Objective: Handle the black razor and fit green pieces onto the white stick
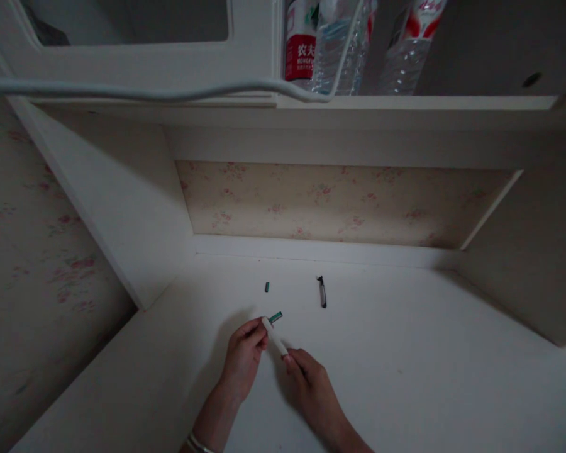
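Left hand [245, 357]: thumb and fingers pinched closed at the upper end of a stick [276, 339]; a green strip [276, 316] juts just beyond, attachment unclear. Right hand [312, 379]: fingers curled closed around the lower end. Stick slants between the hands, over the desk [405, 352]. Shelf bottles [342, 53] upright; contents unclear. Forearms [217, 409] converge.

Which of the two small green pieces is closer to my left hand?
The longer green piece, slanting out by the far end of the white stick, near your left hand. The shorter green piece lies apart, farther back.
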Tool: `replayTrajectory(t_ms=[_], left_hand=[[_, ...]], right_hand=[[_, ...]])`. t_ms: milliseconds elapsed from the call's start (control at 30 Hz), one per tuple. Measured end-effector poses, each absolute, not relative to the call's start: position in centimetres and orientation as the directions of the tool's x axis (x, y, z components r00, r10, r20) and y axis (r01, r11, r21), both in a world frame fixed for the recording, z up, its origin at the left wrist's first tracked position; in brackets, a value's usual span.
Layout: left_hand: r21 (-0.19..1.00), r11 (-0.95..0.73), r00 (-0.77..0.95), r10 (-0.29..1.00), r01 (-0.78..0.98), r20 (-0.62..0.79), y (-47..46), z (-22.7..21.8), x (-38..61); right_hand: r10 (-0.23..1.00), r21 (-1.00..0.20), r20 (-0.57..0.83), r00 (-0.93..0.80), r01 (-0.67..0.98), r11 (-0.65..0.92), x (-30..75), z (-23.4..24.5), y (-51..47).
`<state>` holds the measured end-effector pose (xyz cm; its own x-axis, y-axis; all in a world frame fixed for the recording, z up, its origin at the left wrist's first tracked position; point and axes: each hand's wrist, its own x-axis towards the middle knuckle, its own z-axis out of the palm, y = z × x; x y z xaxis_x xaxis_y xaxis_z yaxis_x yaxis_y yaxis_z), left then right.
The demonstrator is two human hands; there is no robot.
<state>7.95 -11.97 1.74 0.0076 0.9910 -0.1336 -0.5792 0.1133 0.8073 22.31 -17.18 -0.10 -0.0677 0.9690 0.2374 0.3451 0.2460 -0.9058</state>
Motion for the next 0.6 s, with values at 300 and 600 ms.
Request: replayTrajectory(t_ms=[300,600], left_hand=[[0.801,0.108,0.008,0.992,-0.588,-0.128,-11.8,1.47,7.9],[0.803,0.097,-0.024,0.99,-0.587,-0.137,-11.9,1.61,7.9]], right_hand=[[0.981,-0.925,0.184,-0.057,0.328,0.192,22.34,0.17,-17.19],[0.994,-0.95,0.108,-0.028,0.292,0.112,22.52,0.31,-17.23]])
